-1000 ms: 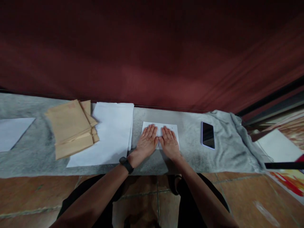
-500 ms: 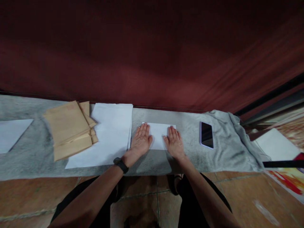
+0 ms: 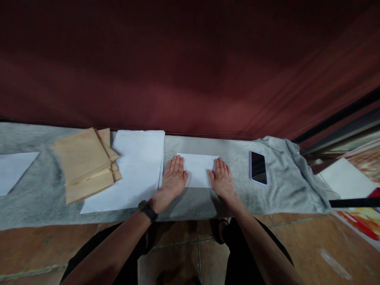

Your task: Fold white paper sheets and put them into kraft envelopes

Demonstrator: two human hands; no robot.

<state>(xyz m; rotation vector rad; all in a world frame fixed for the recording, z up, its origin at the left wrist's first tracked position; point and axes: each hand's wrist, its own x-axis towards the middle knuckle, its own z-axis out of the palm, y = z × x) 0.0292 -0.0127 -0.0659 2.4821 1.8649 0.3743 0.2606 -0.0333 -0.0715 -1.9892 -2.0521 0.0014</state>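
A small white sheet of paper (image 3: 198, 171), which looks folded, lies flat on the grey cloth (image 3: 237, 198) in front of me. My left hand (image 3: 174, 176) rests flat over its left edge, fingers stretched out and pointing away from me. Over the right edge lies my right hand (image 3: 222, 179), also flat with its fingers extended. Both hands cover the paper's side edges; its middle shows between them. Just left of my left hand is a stack of larger white sheets (image 3: 139, 166).
Brown paper envelopes (image 3: 86, 158) overlap the left side of the white stack. Another white sheet (image 3: 14, 168) lies at the far left. A phone (image 3: 258, 168) with a purple edge lies right of my hands. Behind the cloth rises a dark red surface (image 3: 178, 99).
My two hands have slid slightly apart, the left one a little leftward and the right one a little rightward, baring more of the small paper.
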